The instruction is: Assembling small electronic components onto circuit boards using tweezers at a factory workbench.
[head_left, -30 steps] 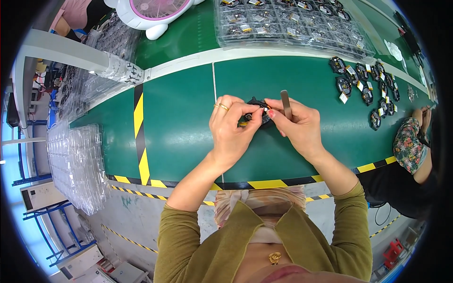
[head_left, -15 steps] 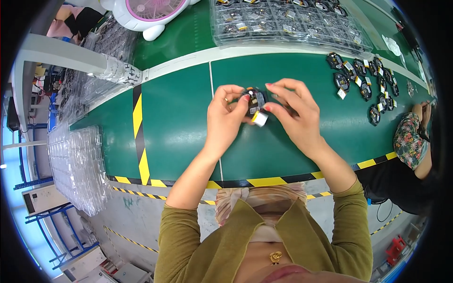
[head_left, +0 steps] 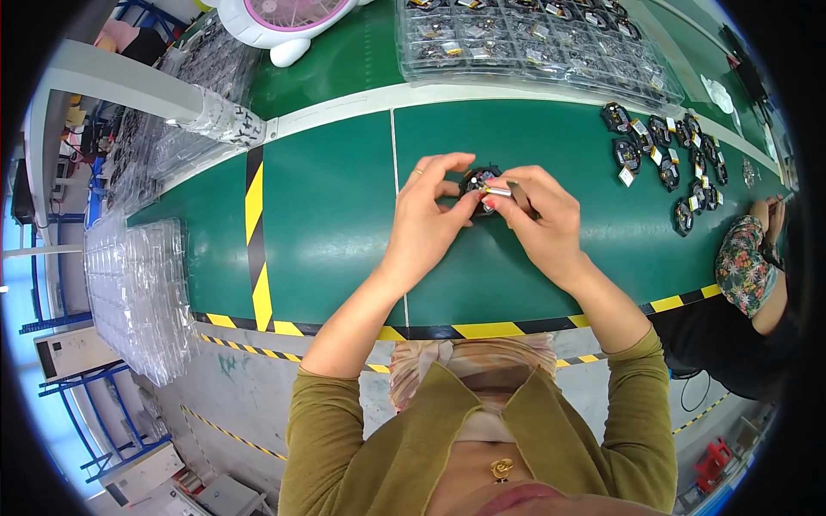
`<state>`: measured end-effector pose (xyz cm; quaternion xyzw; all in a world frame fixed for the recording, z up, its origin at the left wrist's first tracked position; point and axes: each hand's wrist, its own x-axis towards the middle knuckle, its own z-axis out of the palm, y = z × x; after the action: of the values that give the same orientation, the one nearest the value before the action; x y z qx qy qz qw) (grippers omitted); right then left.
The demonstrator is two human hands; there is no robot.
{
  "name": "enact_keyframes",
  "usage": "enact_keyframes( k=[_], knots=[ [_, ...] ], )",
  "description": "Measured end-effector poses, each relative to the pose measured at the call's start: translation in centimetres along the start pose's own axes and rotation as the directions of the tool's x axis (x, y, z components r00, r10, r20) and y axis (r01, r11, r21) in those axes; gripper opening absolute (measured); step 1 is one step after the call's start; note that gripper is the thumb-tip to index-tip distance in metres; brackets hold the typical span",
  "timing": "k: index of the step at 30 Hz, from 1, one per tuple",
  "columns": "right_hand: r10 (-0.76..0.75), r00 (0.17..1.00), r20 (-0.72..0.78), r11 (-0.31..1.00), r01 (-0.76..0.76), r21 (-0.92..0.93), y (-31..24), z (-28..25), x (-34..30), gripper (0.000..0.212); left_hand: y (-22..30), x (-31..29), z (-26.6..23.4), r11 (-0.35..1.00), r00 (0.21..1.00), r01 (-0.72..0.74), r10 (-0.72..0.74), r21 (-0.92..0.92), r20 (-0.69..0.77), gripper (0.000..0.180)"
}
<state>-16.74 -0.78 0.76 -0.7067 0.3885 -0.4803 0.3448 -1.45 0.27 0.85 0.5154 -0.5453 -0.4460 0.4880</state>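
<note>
A small black rounded electronic module (head_left: 478, 181) is held above the green bench, in front of my body. My left hand (head_left: 426, 211) grips it by its left side, thumb against its lower edge. My right hand (head_left: 546, 219) pinches a small silver-white battery (head_left: 498, 191) at the module's right side. A dark brown strip sticks out between the right-hand fingers; what it belongs to I cannot make out. My fingers cover part of the module. To the right, several similar black modules (head_left: 626, 153) with silver-white batteries lie loosely grouped on the bench.
Behind the bench's white ledge, a clear compartment tray (head_left: 533, 64) holds many modules. A white-and-pink fan (head_left: 297, 17) stands at the back left. Stacked clear trays (head_left: 142, 297) are at the left edge. Another person's patterned sleeve (head_left: 746, 258) shows at right.
The module has turned and shifted slightly right. My right hand, earlier at its right edge with fingers apart, has closed in on the battery, which has swung from below the module onto its right side.
</note>
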Motion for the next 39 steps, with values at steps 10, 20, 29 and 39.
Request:
enact_keyframes(
  k=[10,20,29,39],
  knots=[
    [-0.029,1.0,0.008,0.999,0.03,-0.042,0.2,0.3,-0.2,0.014,-1.0,-0.2,0.0,0.753,0.895,-0.409,0.44,0.516,0.067,0.013],
    [0.071,0.988,-0.134,0.982,-0.046,0.183,0.3,0.3,0.1,0.015,0.1,0.7,-1.3,0.764,0.939,0.334,-0.323,-0.552,0.121,0.014],
    [-0.167,0.984,-0.065,0.986,0.166,-0.016,0.4,0.2,-0.2,0.022,0.1,0.5,-0.5,0.813,0.911,0.412,-0.352,-0.413,0.216,0.04],
    [0.509,0.86,-0.041,0.743,-0.415,0.525,1.0,-1.9,1.7,0.039,-0.3,0.6,-0.9,0.705,0.886,0.454,-0.424,-0.544,0.19,0.035]
  ],
)
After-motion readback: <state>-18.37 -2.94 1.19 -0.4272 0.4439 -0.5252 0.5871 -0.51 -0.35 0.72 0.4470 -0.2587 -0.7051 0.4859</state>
